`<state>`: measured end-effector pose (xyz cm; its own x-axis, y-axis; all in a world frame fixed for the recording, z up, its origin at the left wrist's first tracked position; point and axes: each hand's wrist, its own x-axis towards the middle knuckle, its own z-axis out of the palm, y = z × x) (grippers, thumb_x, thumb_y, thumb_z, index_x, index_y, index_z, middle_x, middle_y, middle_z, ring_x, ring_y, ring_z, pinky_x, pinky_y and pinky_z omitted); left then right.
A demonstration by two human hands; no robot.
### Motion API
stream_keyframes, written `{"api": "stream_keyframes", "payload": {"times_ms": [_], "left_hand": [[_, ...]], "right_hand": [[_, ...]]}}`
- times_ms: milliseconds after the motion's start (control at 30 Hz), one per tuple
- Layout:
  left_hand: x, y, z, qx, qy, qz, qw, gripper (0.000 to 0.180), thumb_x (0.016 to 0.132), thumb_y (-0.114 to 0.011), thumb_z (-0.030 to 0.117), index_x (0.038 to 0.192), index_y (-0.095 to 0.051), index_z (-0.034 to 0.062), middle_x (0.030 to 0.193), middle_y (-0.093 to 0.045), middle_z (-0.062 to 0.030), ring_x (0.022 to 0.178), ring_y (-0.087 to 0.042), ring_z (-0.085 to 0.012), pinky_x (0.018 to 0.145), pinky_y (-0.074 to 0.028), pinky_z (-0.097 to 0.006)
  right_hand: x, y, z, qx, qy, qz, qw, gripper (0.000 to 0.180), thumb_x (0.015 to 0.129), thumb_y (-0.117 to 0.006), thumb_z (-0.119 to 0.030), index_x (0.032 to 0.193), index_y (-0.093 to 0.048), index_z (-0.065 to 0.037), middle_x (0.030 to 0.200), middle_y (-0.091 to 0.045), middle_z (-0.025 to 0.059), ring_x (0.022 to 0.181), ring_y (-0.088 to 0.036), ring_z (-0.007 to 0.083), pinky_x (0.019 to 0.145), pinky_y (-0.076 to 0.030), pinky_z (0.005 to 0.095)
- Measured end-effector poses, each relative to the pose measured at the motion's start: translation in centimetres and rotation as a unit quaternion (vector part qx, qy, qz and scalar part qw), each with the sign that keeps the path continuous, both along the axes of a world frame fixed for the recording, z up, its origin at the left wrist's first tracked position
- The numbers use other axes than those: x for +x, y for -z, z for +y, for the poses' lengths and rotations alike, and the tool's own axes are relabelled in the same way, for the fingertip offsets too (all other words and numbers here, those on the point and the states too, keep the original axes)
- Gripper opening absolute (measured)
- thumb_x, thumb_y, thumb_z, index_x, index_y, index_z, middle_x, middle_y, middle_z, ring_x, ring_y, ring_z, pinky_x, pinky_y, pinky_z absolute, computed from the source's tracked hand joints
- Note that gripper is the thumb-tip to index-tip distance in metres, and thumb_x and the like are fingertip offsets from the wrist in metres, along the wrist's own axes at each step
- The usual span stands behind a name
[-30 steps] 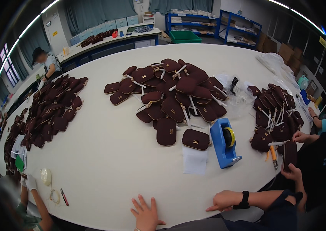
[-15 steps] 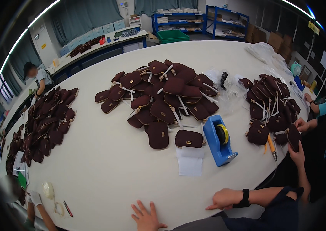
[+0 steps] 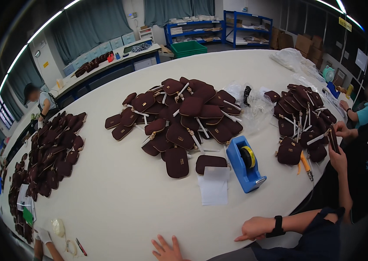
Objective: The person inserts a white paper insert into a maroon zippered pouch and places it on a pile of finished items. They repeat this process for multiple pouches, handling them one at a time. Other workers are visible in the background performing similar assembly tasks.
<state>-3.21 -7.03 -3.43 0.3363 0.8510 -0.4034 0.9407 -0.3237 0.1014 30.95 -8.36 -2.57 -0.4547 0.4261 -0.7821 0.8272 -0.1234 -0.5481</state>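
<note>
My left hand (image 3: 166, 250) lies on the white table (image 3: 118, 209) at the lower edge, fingers spread and nothing in it. To its right rests my right hand (image 3: 255, 229), index finger pointing left along the tabletop and the other fingers curled, with nothing seen in them. A black band is on that wrist. Beyond my hands are a white paper sheet (image 3: 214, 187), a blue tape dispenser (image 3: 245, 167) with yellow tape, and a dark maroon zip pouch (image 3: 211, 164) partly under the sheet. Behind them lies a heap of similar pouches (image 3: 191, 107) with white-wrapped pulls.
Another pouch heap (image 3: 57, 148) covers the left side. At right, a co-worker's hands (image 3: 338, 152) hold a pouch by more pouches (image 3: 299, 104) and an orange-handled tool (image 3: 306, 165). Clear plastic (image 3: 255, 106) lies between heaps. Gloved hands (image 3: 42, 235) and a pen (image 3: 81, 246) are lower left.
The view has shifted slightly, and my left hand shows less at the lower edge. Both my hands keep their poses. At right, the co-worker has turned the held pouch edge-on.
</note>
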Motion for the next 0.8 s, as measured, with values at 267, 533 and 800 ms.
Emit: {"api": "stream_keyframes", "payload": {"times_ms": [267, 533, 800], "left_hand": [[-0.1, 0.0, -0.1, -0.006, -0.004, -0.002, 1.0, 0.125, 0.055, -0.091, 0.04, 0.153, -0.021, 0.0056, 0.151, -0.008, -0.0415, 0.134, -0.016, -0.066, 0.096, -0.037, -0.072], [0.3, -0.3, 0.2, -0.012, -0.004, 0.008, 1.0, 0.123, 0.056, -0.09, 0.042, 0.153, -0.022, 0.0061, 0.151, -0.012, -0.0407, 0.134, -0.017, -0.0655, 0.097, -0.038, -0.07], [0.6, -0.2, 0.3, -0.02, 0.0, 0.044, 0.999, 0.126, 0.055, -0.09, 0.045, 0.153, -0.021, 0.0064, 0.151, -0.013, -0.0398, 0.135, -0.019, -0.0637, 0.098, -0.038, -0.068]], "right_hand": [[-0.4, -0.3, 0.1, -0.014, 0.019, -0.017, 1.0, 0.075, 0.098, -0.041, -0.059, 0.045, -0.053, -0.007, 0.041, -0.053, 0.0033, 0.038, -0.056, 0.018, 0.048, -0.049, 0.029], [-0.2, -0.4, -0.2, 0.004, 0.02, 0.004, 1.0, 0.075, 0.098, -0.042, -0.058, 0.046, -0.053, -0.005, 0.041, -0.052, 0.0047, 0.036, -0.055, 0.0181, 0.047, -0.048, 0.0292], [0.1, -0.2, -0.4, 0.018, 0.037, 0.014, 0.999, 0.073, 0.099, -0.042, -0.054, 0.047, -0.054, -0.003, 0.041, -0.051, 0.0061, 0.036, -0.054, 0.0195, 0.046, -0.048, 0.0307]]}}
